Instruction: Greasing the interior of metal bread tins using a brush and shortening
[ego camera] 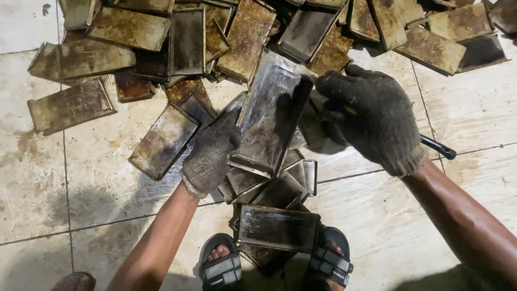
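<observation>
The person crouched over a tiled floor (81,178) strewn with rusty, grease-blackened rectangular baking tins. The left hand (210,156), in a grey knit glove, had its grip closed on the lower left edge of one tilted tin (269,116) at the centre of the frame, propping it up on end above a stack of tins (277,215) that ran down between two sandalled feet (222,264). The right hand (371,121), in a darker, soiled glove, was curled shut around a tool whose black handle (439,147) stuck out towards the right edge; its working end lay hidden behind the glove, just beside the tin's upper right rim. A loose heap of tins (183,43) spread across the top of the frame. To my eye the held tin could have slipped, since the greasy metal was gripped by one edge only, and it would have dropped onto the stack near the bare toes. A hard push from the tool might also have skidded off the slick surface towards the left hand, and the leaning stack looked ready to slide if knocked.
</observation>
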